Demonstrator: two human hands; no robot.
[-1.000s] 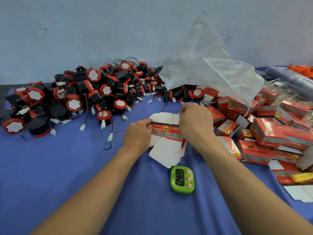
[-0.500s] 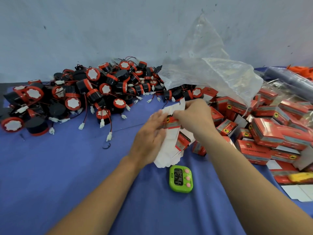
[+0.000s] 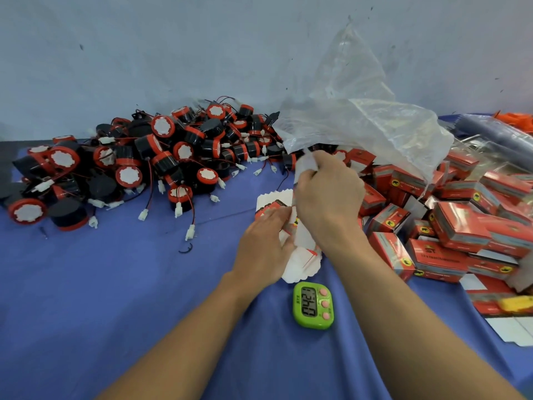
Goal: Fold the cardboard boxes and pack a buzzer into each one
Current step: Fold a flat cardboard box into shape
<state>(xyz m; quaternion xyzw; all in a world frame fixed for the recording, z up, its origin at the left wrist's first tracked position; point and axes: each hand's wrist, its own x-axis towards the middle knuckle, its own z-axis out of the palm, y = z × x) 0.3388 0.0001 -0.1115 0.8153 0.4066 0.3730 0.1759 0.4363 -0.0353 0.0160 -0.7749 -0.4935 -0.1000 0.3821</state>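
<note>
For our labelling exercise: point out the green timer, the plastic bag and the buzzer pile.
green timer [image 3: 308,305], head view, its display.
plastic bag [image 3: 369,128], head view, its crumpled middle.
buzzer pile [image 3: 163,162], head view, a central buzzer.

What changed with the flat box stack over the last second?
The right hand peeled one flat white-and-red cardboard blank up off the stack of flat cardboard blanks and grips it raised; the left hand rests on the stack. The green plastic timer and red-and-black buzzer pile stayed put.
</note>
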